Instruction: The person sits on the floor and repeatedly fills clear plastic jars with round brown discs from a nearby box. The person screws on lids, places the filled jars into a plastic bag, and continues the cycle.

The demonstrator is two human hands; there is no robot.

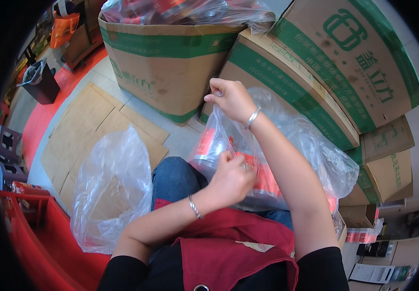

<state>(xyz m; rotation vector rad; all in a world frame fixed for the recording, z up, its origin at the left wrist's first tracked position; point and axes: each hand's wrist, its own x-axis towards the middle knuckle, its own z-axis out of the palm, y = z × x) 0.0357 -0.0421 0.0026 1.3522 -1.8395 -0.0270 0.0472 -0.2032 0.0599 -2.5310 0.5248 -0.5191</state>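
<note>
A clear plastic bag (213, 145) of red and silver cylindrical containers rests against my legs. Raised above it, my right hand (231, 98) pinches the bag's gathered top between thumb and fingers. Lower and to the left, my left hand (233, 176) has its fingers curled on the plastic near the bag's upper part; this hand is slightly blurred. A silver bangle circles each wrist. Behind my right forearm lies another clear plastic bag (336, 163) with a bulky form. An empty-looking clear bag (111, 192) stands loosely beside my left knee.
Ahead stands a large cardboard box (169, 69) topped with bagged containers. More cardboard boxes (344, 65) lean and stack at the right. Flattened cardboard (86, 134) covers part of the tiled floor. A red plastic crate (49, 232) is at the lower left, a black bin (41, 85) farther off.
</note>
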